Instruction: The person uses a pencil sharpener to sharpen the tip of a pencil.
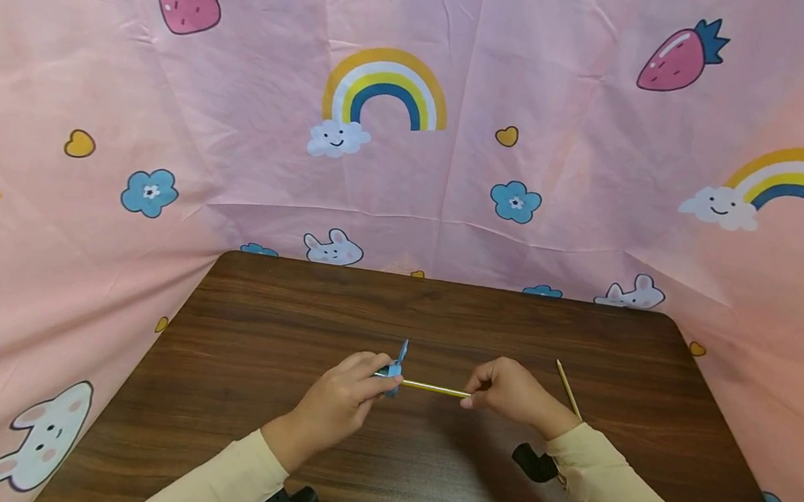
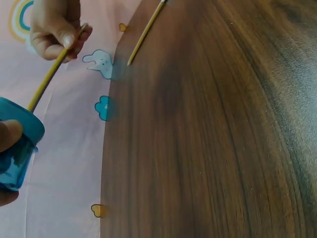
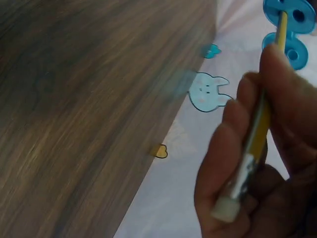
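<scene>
My left hand (image 1: 339,398) grips a blue pencil sharpener (image 1: 394,371) between fingers and thumb, over the middle of the table. Its flip lid stands up, and the right wrist view shows two round holes in the sharpener (image 3: 298,16). A yellow pencil (image 1: 434,389) runs from one of these holes across to my right hand (image 1: 514,391). There the thumb and fingers pinch the pencil near its far end. A metal band and whitish eraser (image 3: 226,209) stick out at that end. The pencil's tip is hidden inside the sharpener.
A second yellow pencil (image 1: 568,388) lies on the dark wooden table (image 1: 286,305), beyond the right forearm. Behind and beside the table hangs a pink printed cloth (image 1: 257,116). Black wrist mounts (image 1: 534,462) sit below both sleeves.
</scene>
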`<state>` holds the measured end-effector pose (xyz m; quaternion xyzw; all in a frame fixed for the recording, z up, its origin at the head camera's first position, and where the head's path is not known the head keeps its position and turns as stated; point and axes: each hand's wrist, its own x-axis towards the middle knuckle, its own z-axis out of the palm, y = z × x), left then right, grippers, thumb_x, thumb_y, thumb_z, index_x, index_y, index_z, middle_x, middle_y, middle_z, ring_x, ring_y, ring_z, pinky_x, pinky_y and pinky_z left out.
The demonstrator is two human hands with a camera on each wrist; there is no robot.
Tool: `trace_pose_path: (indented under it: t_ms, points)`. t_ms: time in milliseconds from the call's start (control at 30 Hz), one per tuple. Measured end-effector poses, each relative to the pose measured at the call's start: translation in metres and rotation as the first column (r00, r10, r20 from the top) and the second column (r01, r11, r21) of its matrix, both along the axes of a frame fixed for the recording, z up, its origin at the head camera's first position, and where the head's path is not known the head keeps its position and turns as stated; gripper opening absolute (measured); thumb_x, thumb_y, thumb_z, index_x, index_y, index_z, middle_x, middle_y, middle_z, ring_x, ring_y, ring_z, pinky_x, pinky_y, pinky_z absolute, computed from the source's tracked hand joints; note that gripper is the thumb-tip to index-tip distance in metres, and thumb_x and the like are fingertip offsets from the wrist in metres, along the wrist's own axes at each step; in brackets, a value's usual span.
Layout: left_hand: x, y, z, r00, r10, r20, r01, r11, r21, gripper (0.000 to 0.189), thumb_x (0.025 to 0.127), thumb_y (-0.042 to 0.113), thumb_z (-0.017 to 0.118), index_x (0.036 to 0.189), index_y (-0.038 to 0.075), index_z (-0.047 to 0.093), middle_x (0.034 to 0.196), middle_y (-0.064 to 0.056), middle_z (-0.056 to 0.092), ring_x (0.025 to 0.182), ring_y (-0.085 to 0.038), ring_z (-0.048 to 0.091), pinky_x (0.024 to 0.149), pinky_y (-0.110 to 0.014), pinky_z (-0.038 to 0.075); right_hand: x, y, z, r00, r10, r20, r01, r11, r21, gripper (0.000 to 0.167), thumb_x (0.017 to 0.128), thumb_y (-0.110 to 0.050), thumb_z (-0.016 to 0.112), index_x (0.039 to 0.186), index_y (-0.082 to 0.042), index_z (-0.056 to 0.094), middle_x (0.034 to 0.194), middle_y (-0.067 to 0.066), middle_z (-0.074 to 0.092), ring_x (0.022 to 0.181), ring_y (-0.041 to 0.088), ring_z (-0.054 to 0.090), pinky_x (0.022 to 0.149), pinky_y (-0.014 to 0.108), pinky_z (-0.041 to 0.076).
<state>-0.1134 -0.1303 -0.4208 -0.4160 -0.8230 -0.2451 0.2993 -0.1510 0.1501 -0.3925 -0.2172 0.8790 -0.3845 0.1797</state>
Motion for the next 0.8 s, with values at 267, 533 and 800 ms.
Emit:
trace_pose_path:
  t_ms: [267, 533, 800]
  points:
    - [-0.003, -0.005, 0.004, 0.995, 0.035, 0.091, -0.041, 0.998, 0.057, 0.040, 0.069, -0.010, 0.080, 0.106, 0.003, 0.074, 0.111, -0.010, 0.066, 0.106, -0.026, 0.061, 0.082, -0.033, 0.057, 0.008, -0.011, 0.000, 0.922, -0.026, -0.387, 0.076, 0.991, 0.114, 0.007, 0.081, -0.017, 0.077, 0.086, -0.012, 0.075, 0.076, -0.007, 0.060, 0.065, 0.006, 0.052, 0.055, 0.023, 0.046]
    - [-0.008, -0.008, 0.007, 0.977, 0.088, 0.195, -0.109, 0.989, 0.101, 0.041, 0.072, -0.006, 0.080, 0.111, 0.003, 0.073, 0.114, -0.008, 0.066, 0.108, -0.025, 0.061, 0.083, -0.036, 0.057, 0.005, -0.007, -0.020, 0.414, 0.070, -0.907, 0.124, 0.984, 0.132, 0.042, 0.077, -0.021, 0.082, 0.117, -0.014, 0.070, 0.105, 0.008, 0.064, 0.096, 0.025, 0.061, 0.080, 0.040, 0.054]
    - [-0.006, -0.010, 0.015, 0.949, 0.091, 0.303, -0.137, 0.982, 0.134, 0.042, 0.075, -0.007, 0.078, 0.115, 0.004, 0.071, 0.118, -0.008, 0.065, 0.107, -0.023, 0.060, 0.069, -0.024, 0.055, -0.004, 0.000, -0.041, 0.023, 0.003, -1.000, 0.021, 1.000, 0.004, 0.025, 0.102, -0.012, 0.047, 0.111, -0.009, 0.071, 0.097, 0.011, 0.065, 0.085, 0.028, 0.063, 0.074, 0.044, 0.054]
